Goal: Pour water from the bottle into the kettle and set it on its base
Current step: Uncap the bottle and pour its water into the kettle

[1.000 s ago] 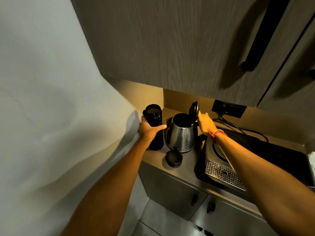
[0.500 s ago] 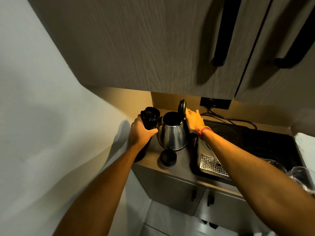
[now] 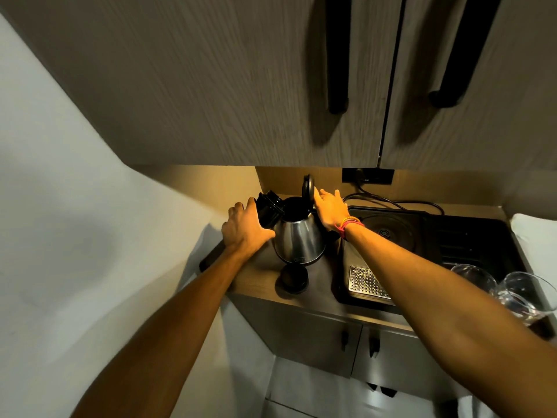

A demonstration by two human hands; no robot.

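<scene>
A steel kettle [image 3: 299, 243] stands on the wooden counter [image 3: 259, 279] with its black lid [image 3: 308, 188] swung upright. My left hand [image 3: 244, 229] grips a black bottle [image 3: 269, 208] and holds it tilted, its open mouth right at the kettle's rim. The bottle's lower end [image 3: 211, 260] sticks out down-left past my wrist. No water stream shows. My right hand [image 3: 330, 208] holds the lid from the right, above the kettle's handle. The round kettle base [image 3: 384, 232] lies empty on a black tray to the right.
The bottle's black cap [image 3: 294, 279] lies on the counter in front of the kettle. The black tray [image 3: 470, 236] has a metal drain grate [image 3: 363, 282]. Two glasses [image 3: 512, 292] stand at its right front. A cord [image 3: 391, 203] runs to a wall socket. Cupboards hang low overhead.
My left hand has lifted the bottle off the counter and tipped it from upright toward the kettle's opening. My right hand stays at the lid. The camera has panned right.
</scene>
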